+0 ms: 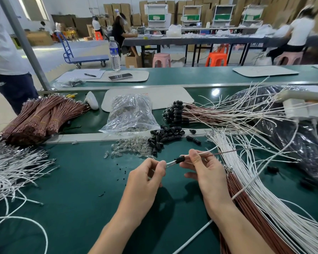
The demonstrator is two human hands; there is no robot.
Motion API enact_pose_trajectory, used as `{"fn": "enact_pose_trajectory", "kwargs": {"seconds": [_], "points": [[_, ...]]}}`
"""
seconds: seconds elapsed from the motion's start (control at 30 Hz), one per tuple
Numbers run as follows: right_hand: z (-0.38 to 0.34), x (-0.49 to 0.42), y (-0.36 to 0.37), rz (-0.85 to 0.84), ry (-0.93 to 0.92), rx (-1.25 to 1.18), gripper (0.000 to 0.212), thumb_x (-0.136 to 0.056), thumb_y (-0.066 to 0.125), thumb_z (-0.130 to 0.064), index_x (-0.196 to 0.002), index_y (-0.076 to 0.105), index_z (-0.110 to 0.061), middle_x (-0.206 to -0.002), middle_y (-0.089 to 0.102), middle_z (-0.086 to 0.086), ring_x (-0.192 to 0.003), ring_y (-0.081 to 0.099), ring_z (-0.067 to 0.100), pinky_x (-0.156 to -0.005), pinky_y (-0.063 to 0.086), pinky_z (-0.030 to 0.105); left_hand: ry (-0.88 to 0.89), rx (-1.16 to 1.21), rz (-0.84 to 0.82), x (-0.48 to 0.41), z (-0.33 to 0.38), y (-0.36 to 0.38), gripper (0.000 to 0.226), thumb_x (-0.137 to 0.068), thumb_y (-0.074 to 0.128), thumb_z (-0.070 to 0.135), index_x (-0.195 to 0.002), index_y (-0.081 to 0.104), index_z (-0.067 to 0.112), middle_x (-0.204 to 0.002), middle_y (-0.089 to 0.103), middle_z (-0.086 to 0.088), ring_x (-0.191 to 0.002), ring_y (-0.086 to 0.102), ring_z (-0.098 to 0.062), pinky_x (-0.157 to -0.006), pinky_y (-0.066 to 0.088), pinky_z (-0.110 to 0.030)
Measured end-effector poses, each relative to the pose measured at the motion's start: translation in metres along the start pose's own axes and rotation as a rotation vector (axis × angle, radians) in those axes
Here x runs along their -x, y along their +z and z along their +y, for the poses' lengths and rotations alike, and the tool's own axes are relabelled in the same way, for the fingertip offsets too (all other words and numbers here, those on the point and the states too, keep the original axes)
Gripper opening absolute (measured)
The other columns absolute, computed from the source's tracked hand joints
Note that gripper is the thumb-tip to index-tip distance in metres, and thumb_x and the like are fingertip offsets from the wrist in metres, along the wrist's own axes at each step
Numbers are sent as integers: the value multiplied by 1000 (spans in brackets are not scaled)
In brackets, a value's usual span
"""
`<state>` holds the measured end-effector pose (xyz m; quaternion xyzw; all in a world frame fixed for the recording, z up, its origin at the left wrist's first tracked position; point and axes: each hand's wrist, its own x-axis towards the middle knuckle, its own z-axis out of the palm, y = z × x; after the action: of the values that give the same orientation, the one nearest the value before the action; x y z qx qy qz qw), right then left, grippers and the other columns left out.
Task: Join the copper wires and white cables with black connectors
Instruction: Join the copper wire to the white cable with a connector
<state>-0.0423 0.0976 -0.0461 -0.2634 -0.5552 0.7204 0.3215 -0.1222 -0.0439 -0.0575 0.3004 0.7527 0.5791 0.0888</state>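
A black connector (180, 159) hangs above the green table between my two hands. My left hand (147, 178) pinches the wire ends sticking out of its left side. My right hand (202, 165) grips a white cable (207, 153) and a copper wire (233, 150) that run off to the right. Loose black connectors (165, 136) lie in a pile just beyond my hands. Copper wire bundles (42, 118) lie at the far left. More white cables (264, 195) and copper wires (246, 204) fan out at my right.
A clear bag (130, 114) and small glass bulbs (130, 147) lie behind my hands. Finished wires with connectors (174, 112) are stacked at the back right, next to a dark plastic bag (297, 136). White cables (11, 171) spread at left. A person stands at far left.
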Motion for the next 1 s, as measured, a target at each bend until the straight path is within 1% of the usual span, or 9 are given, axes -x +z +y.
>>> {"fn": "enact_pose_trajectory", "kwargs": {"seconds": [0.13, 0.27, 0.4, 0.5, 0.57, 0.67, 0.77, 0.9, 1.0], "points": [[1, 0, -1, 4, -34, 72, 20, -93, 64, -31, -99, 63, -12, -86, 78, 2, -72, 75, 18, -51, 54, 24, 46, -37, -11, 0, -2, 0, 33, -99, 53, 52, -80, 58, 26, -65, 57, -9, -52, 39, -8, -50, 34, -22], [0, 0, -2, -5, -41, 37, 33, -83, 68, -42, -99, 64, -13, -85, 76, 3, -69, 73, 19, -51, 54, 25, 59, -35, 3, 0, -3, 0, 32, -99, 52, 53, -82, 58, 27, -65, 57, -10, -51, 38, -8, -49, 35, -25], [0, 3, 2, -225, 151, -143, 44, -72, 77, -42, -105, 69, -15, -98, 76, 12, -79, 73, 19, -57, 56, 24, 75, -33, 27, -1, -3, 1, 29, -98, 51, 55, -84, 60, 31, -65, 60, -10, -51, 45, -13, -53, 41, -37], [3, 7, 4, -349, 171, -100, 28, -67, 82, -34, -93, 78, -25, -94, 76, 8, -85, 73, 17, -63, 57, 23, 79, -22, 4, 1, -1, 2, 29, -96, 50, 60, -88, 64, 37, -66, 62, -7, -57, 53, -28, -53, 44, -40], [3, 8, 4, -349, 149, -98, 21, -67, 82, -31, -88, 78, -27, -89, 75, 6, -82, 72, 16, -65, 57, 23, 80, -25, -3, 1, 0, 1, 31, -95, 49, 63, -88, 65, 38, -65, 61, -8, -57, 53, -30, -53, 43, -41], [4, 7, 3, -326, 140, -113, 30, -63, 84, -31, -90, 75, -20, -84, 74, 4, -78, 71, 14, -67, 57, 22, 73, -25, -15, 2, 0, 1, 35, -94, 46, 65, -88, 64, 36, -63, 59, -8, -53, 48, -25, -50, 40, -39], [5, 5, 4, -300, 119, -107, 35, -63, 83, -29, -93, 72, -15, -84, 74, 3, -76, 70, 13, -67, 56, 21, 55, -29, 4, 1, 1, -1, 38, -96, 41, 65, -86, 64, 36, -67, 64, -2, -57, 57, -21, -55, 46, -34], [6, 4, 3, -281, 103, -105, 23, -65, 83, -27, -86, 76, -20, -81, 73, 2, -74, 69, 13, -67, 56, 20, 11, 1, 18, 0, 2, -1, 24, -103, 47, 48, -89, 64, 38, -80, 69, 5, -64, 62, -23, -63, 54, -43], [6, 5, 2, -280, 98, -88, 22, -67, 82, -27, -87, 76, -20, -83, 74, 4, -75, 70, 14, -68, 56, 20, 5, 7, -16, 1, 6, 0, 18, -102, 54, 38, -87, 65, 39, -81, 70, 10, -63, 63, -14, -63, 52, -32]]}}
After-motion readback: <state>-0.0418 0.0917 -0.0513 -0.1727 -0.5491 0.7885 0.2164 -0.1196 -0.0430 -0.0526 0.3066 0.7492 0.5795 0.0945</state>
